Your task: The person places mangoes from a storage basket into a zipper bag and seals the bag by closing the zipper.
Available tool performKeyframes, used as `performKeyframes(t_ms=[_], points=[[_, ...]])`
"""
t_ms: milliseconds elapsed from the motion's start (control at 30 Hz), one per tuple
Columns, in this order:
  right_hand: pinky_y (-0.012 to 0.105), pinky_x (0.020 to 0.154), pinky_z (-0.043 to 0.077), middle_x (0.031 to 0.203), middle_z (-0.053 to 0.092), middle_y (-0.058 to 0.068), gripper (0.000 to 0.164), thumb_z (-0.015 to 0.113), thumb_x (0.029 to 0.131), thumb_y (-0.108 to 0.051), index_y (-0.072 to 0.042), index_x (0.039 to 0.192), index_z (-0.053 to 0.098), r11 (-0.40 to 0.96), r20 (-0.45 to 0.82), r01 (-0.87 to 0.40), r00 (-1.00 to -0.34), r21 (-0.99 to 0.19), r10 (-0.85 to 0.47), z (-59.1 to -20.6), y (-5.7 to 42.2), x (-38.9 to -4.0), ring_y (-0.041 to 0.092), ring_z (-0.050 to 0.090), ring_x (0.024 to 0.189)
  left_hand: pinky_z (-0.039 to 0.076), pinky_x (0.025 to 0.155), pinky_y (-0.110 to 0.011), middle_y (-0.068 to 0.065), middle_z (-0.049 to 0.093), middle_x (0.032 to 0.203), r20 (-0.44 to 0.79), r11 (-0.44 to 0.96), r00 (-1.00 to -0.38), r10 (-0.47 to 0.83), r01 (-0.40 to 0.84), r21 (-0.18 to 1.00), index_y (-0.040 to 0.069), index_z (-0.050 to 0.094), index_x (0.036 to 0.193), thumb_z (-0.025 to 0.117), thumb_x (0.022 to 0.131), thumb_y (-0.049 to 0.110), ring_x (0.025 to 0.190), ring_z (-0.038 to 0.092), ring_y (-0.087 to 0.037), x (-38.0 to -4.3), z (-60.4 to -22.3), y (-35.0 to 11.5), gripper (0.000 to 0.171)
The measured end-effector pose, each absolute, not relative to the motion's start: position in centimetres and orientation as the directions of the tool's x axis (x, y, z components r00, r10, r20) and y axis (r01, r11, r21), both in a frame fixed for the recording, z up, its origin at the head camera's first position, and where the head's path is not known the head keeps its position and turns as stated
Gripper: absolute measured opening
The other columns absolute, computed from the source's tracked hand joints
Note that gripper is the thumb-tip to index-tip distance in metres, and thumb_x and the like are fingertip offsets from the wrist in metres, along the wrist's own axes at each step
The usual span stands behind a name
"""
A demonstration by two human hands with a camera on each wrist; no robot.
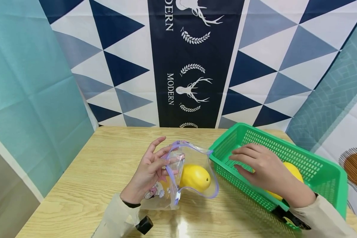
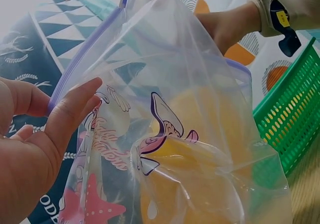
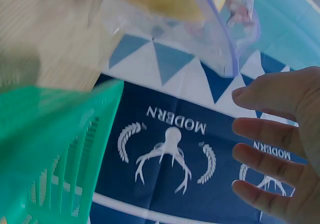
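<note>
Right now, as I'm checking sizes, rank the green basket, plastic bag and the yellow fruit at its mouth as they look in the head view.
Largest to smallest:
Green basket
Plastic bag
Yellow fruit at the bag's mouth

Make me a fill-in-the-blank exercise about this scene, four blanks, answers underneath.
1. The left hand holds the plastic bag, whose zip edge is ____.
2. The fruit at the bag's opening is ____.
3. The right hand, holding nothing, hangs above the ____ basket.
4. The word printed on the dark wall cloth is ____.

Missing words: purple; yellow; green; MODERN.
</note>
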State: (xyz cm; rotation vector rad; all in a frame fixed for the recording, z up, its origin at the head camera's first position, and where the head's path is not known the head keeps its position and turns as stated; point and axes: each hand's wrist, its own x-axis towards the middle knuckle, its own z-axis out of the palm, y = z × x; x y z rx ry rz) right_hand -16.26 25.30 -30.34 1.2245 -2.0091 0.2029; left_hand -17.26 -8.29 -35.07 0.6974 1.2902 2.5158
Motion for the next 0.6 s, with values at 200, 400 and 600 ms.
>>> performKeyframes(t_ms=[200,400,600], points=[[0.045,0.067,0.056,0.094,0.071,0.005,0.062,0.029,0.105,-0.049,-0.007,0.098,0.074,0.603,0.609,-0.769,-0.379,0.212,-0.697,-30.4,27.1,-16.6,0.026,0.065,0.084,0.06,0.07,-0.031,-0.007,0.056,0.133,0.303,-0.582,-0.865,0.4,0.016,0.813,0.012,0.021,0.15,0.044,0.091,-0.015,0.101,0.071,-0.02,-17.2,-35.1,-8.2,0.069],[0.046,0.068,0.055,0.099,0.07,0.006,0.04,0.057,0.098,-0.045,-0.008,0.105,0.073,0.659,0.509,-0.73,-0.504,0.18,-0.698,-30.9,28.8,-16.9,0.027,0.064,0.085,0.061,0.071,-0.031,-0.006,0.055,0.133,0.304,-0.587,-0.859,0.412,0.004,0.809,0.012,0.022,0.149,0.044,0.093,-0.014,0.099,0.071,-0.017,-17.3,-35.3,-8.2,0.066],[0.051,0.073,0.055,0.103,0.069,0.009,0.047,0.089,0.067,-0.015,-0.008,0.11,0.071,0.735,0.404,-0.658,-0.635,0.162,-0.658,-31.4,30.1,-16.8,0.031,0.063,0.088,0.061,0.072,-0.033,-0.004,0.053,0.134,0.298,-0.587,-0.856,0.423,-0.009,0.809,0.014,0.023,0.149,0.045,0.094,-0.012,0.099,0.071,-0.016,-17.2,-35.4,-8.2,0.065]])
